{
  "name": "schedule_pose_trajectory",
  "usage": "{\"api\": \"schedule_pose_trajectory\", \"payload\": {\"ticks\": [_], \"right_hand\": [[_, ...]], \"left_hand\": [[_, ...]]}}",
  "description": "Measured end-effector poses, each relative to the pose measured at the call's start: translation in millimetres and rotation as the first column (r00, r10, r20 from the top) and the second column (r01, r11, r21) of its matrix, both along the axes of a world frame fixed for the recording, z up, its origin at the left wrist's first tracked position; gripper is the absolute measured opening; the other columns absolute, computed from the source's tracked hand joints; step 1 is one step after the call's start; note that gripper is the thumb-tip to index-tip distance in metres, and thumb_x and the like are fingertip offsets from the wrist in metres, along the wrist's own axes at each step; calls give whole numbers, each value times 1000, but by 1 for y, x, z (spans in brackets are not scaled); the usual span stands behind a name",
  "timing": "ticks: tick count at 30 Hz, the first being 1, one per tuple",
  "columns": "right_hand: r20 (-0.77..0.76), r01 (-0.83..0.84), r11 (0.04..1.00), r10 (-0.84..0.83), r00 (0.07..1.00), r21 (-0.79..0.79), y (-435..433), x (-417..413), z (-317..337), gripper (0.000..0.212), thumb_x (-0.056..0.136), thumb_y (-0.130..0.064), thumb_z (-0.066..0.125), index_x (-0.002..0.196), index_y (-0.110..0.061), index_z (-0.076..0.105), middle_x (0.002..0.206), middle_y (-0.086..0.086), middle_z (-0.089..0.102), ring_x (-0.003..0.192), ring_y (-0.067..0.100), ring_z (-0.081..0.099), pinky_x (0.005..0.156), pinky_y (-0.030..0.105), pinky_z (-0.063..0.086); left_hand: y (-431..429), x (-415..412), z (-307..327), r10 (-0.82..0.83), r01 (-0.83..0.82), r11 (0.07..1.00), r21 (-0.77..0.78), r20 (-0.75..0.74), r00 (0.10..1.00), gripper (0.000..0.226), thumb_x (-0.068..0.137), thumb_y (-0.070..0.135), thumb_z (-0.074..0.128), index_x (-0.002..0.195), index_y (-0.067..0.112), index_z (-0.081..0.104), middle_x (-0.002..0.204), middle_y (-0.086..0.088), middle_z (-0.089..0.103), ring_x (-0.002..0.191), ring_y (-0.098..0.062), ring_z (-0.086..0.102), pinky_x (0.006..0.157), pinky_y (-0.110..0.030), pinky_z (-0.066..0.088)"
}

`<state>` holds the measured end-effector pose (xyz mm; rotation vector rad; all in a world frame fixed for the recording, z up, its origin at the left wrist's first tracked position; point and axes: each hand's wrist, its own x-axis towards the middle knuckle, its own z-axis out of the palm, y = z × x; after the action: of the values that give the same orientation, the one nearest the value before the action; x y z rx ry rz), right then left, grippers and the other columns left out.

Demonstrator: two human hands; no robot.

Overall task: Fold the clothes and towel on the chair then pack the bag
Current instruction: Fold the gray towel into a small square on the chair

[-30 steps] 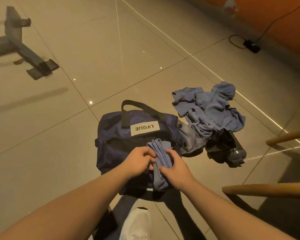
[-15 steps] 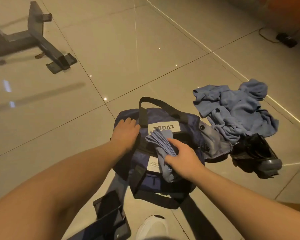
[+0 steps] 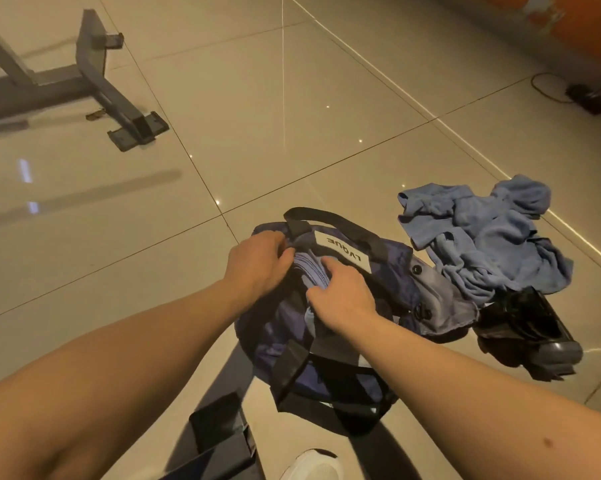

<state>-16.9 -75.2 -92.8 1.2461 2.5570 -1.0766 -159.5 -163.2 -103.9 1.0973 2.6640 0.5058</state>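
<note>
Pinches the far end of a folded blue cloth (image 3: 309, 271) with the left hand (image 3: 257, 261), fingers curled over it. Grasps the near end with the right hand (image 3: 344, 296), thumb and fingers wrapped round the fabric. Holds the cloth at the open mouth of the navy bag (image 3: 281, 337) on the tiled floor (image 3: 292, 133), just below the white LVQUE label (image 3: 344, 252); possibly already partly inside, though hidden by both hands. Just right of the bag: a crumpled light-blue fabric heap (image 3: 482, 244), with a shiny black object (image 3: 524, 327) in front of it. Far left: a grey metal stand (image 3: 94, 81). Bottom edge: a white shoe (image 3: 313, 465).
</note>
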Motion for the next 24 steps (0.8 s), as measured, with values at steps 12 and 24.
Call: {"api": "schedule_pose_trajectory", "payload": {"ticks": [12,24], "right_hand": [[-69,154,988,-154,986,-8,-5,-25,-18,36,88,-28,64,124,-27,57,111,2,61,94,22,61,82,46,57],[-11,200,974,-202,979,-110,-28,-24,-29,68,92,-48,66,147,-22,35,139,9,46,122,30,53,96,47,51]], "left_hand": [[-52,19,-41,-471,433,881,-189,-276,837,37,92,42,49,115,19,69,123,-3,55,110,-23,46,91,-40,40],[-86,0,-11,-730,741,672,-15,-188,658,21,90,44,55,85,24,57,96,5,55,96,-17,46,91,-38,37]]}}
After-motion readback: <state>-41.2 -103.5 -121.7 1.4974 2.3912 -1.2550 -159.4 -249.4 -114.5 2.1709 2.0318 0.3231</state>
